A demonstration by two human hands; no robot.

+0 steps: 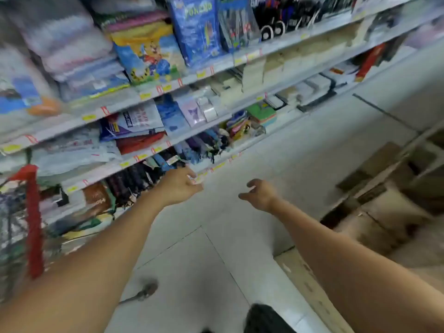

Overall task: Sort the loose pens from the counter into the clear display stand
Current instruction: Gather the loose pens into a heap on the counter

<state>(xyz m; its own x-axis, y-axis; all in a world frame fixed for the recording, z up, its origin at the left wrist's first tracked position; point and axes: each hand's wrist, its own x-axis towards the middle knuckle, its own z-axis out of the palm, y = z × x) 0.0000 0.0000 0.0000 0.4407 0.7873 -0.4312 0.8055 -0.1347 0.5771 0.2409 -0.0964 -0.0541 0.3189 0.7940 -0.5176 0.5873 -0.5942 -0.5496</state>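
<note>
Left hand (179, 186) stretched toward the front edge of the shelving unit (168, 87), fingers loosely curled, whether pinching anything impossible to tell through blur. Right hand (258, 194) to the right of the shelving unit, over pale floor tiles (240, 236), fingers slack and apart, holding nothing. No pens, counter or clear display stand identifiable. Yellow price tags (145, 95) along the shelf edges, print unreadable. Blue packet (195, 30) on the upper shelf with blurred yellow lettering, illegible. Red strap (32, 219) hanging at the unit's left end. Brown cardboard boxes (374, 212) opposite the unit, far right.
</note>
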